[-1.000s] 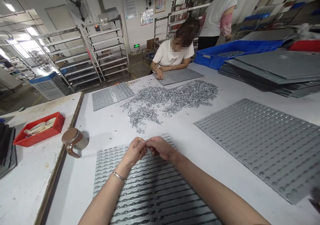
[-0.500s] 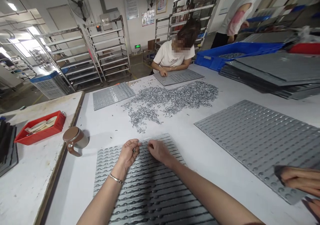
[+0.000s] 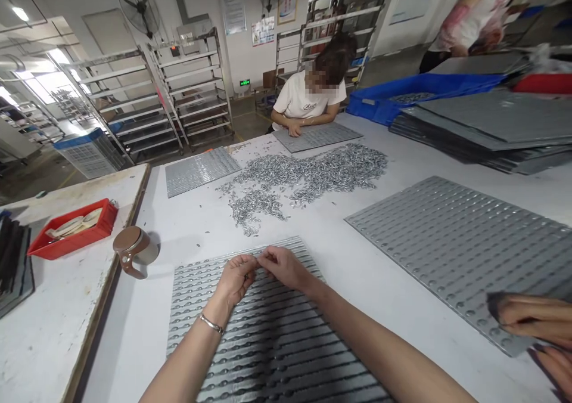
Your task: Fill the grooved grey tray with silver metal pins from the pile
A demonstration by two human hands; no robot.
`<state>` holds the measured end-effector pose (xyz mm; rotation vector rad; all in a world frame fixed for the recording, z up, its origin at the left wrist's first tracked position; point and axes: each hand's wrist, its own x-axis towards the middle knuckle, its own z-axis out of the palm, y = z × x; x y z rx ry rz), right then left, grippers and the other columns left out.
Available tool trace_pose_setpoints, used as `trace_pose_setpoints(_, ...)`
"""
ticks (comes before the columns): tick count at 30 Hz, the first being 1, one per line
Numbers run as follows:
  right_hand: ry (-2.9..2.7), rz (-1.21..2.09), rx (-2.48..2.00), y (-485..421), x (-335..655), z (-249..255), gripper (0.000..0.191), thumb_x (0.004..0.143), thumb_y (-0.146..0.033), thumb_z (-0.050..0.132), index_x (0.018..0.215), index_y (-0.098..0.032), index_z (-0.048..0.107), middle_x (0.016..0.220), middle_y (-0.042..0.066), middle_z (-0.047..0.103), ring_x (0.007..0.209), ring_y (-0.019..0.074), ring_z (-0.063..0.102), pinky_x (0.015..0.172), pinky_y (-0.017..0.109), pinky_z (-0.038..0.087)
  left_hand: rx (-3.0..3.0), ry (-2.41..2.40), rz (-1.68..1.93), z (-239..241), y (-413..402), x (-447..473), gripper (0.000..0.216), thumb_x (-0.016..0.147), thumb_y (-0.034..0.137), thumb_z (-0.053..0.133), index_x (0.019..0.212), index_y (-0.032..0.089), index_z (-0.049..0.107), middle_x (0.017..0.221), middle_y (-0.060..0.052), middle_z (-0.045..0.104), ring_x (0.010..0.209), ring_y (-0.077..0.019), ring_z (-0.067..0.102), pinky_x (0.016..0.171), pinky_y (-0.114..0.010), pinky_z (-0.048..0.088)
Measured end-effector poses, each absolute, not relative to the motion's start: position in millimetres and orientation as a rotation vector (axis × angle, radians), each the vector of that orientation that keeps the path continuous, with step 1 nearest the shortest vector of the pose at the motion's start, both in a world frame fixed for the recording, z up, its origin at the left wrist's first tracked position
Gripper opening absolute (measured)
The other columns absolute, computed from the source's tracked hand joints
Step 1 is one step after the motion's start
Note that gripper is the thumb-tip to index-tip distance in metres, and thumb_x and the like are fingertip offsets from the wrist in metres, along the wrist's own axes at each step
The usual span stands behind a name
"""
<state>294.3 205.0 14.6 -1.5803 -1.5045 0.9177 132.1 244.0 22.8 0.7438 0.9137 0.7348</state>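
A grey sheet (image 3: 196,307) with rows of raised bumps lies on the white table below both my hands. My left hand (image 3: 236,276), with a silver bracelet at the wrist, is closed in a pinch over the sheet's far part. Against its fingertips, my right hand (image 3: 283,267) is also pinched. Whatever sits between the fingers is too small to make out. Beyond the sheet's far edge spreads a pile of small, shiny, pointed metallic pieces (image 3: 313,173).
A brown-lidded mug (image 3: 136,251) stands at the left, near a red tray (image 3: 74,230). Another bumpy sheet (image 3: 447,254) lies right, under a co-worker's hands (image 3: 531,316). Across the table a person (image 3: 310,96) works at a sheet. Stacked sheets (image 3: 496,120) and a blue bin (image 3: 379,102) stand back right.
My hands have come together; the left moved right and the right slightly left, so their fingertips meet. The standing person at the back has moved right and bent forward.
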Motion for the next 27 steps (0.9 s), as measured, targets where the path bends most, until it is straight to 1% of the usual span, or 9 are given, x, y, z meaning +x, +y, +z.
trace_pose_setpoints(2, -1.428, 1.032, -1.463, 201.8, 295.7, 17.8, 0.025, 0.091, -0.04, 0.054, 0.081, -0.019, 0.064, 0.063, -0.001, 0.066, 0.053, 0.0135, 0.06, 0.052, 0.023, 0.047, 0.736, 0.91, 0.727, 23.0, 242.2, 137.1, 0.03, 0.058, 0.025, 0.089, 0.068, 0.01, 0.065, 0.049, 0.003, 0.05, 0.041, -0.0034, 0.037, 0.037, -0.016, 0.018)
trace_pose_setpoints(5, -1.478, 0.939, -1.595, 204.5, 299.4, 15.8, 0.023, 0.089, -0.035, 0.053, 0.079, -0.018, 0.065, 0.065, -0.001, 0.067, 0.059, 0.0139, 0.061, 0.056, 0.023, 0.046, 0.695, 0.951, 0.751, 20.6, 244.8, 139.3, 0.027, 0.065, 0.024, 0.085, 0.071, 0.01, 0.063, 0.058, -0.001, 0.058, 0.042, -0.0032, 0.04, 0.037, -0.015, 0.022)
trace_pose_setpoints(9, -1.571, 0.797, -1.797, 211.5, 300.4, 4.3, 0.015, 0.081, -0.021, 0.06, 0.069, -0.018, 0.067, 0.067, 0.001, 0.069, 0.068, 0.0163, 0.063, 0.064, 0.024, 0.042, 0.614, 1.042, 0.79, 16.6, 251.6, 129.6, 0.014, 0.08, 0.021, 0.07, 0.088, 0.012, 0.062, 0.073, -0.008, 0.067, 0.048, -0.0065, 0.052, 0.042, -0.015, 0.037)
trace_pose_setpoints(11, -1.604, 0.759, -1.875, 213.2, 297.8, -1.4, 0.014, 0.079, -0.017, 0.061, 0.067, -0.018, 0.068, 0.069, 0.003, 0.071, 0.071, 0.0182, 0.064, 0.065, 0.025, 0.04, 0.601, 1.05, 0.788, 16.9, 252.3, 123.3, 0.015, 0.083, 0.019, 0.065, 0.095, 0.011, 0.063, 0.075, -0.01, 0.069, 0.048, -0.0073, 0.053, 0.043, -0.016, 0.039)
trace_pose_setpoints(14, -1.633, 0.718, -1.974, 214.3, 293.5, -5.4, 0.014, 0.081, -0.017, 0.06, 0.071, -0.018, 0.07, 0.075, 0.007, 0.074, 0.076, 0.0201, 0.066, 0.066, 0.026, 0.038, 0.62, 1.016, 0.787, 19.8, 249.4, 118.3, 0.019, 0.082, 0.018, 0.063, 0.1, 0.01, 0.063, 0.073, -0.009, 0.068, 0.045, -0.0072, 0.049, 0.039, -0.016, 0.034)
trace_pose_setpoints(17, -1.658, 0.712, -2.015, 214.7, 291.4, -4.2, 0.014, 0.084, -0.02, 0.06, 0.074, -0.018, 0.071, 0.078, 0.006, 0.075, 0.077, 0.0196, 0.066, 0.065, 0.026, 0.037, 0.659, 0.96, 0.777, 22.2, 245.6, 119.2, 0.022, 0.081, 0.021, 0.063, 0.1, 0.01, 0.064, 0.069, -0.008, 0.068, 0.042, -0.0079, 0.046, 0.035, -0.016, 0.026)
trace_pose_setpoints(22, -1.683, 0.68, -2.039, 214.8, 289.6, -3.5, 0.016, 0.087, -0.019, 0.058, 0.075, -0.018, 0.07, 0.081, 0.007, 0.075, 0.079, 0.0204, 0.066, 0.065, 0.026, 0.036, 0.68, 0.91, 0.776, 20.3, 243.1, 123.3, 0.022, 0.08, 0.023, 0.065, 0.097, 0.01, 0.064, 0.068, -0.006, 0.067, 0.042, -0.0072, 0.046, 0.035, -0.016, 0.025)
trace_pose_setpoints(24, -1.68, 0.658, -2.05, 214.5, 288.7, -4.4, 0.013, 0.086, -0.019, 0.059, 0.077, -0.017, 0.069, 0.081, 0.009, 0.074, 0.079, 0.0214, 0.065, 0.065, 0.027, 0.036, 0.683, 0.905, 0.78, 19.1, 242.0, 123.8, 0.026, 0.083, 0.03, 0.066, 0.097, 0.01, 0.064, 0.067, -0.006, 0.067, 0.041, -0.0068, 0.044, 0.034, -0.016, 0.024)
trace_pose_setpoints(27, -1.671, 0.626, -2.025, 211.0, 287.6, -1.6, 0.007, 0.085, -0.021, 0.063, 0.088, -0.017, 0.068, 0.079, 0.007, 0.071, 0.077, 0.0209, 0.064, 0.064, 0.027, 0.036, 0.702, 0.877, 0.752, 19.4, 238.4, 123.9, 0.043, 0.086, 0.049, 0.064, 0.101, 0.009, 0.063, 0.064, -0.007, 0.066, 0.037, -0.0067, 0.042, 0.034, -0.017, 0.019)
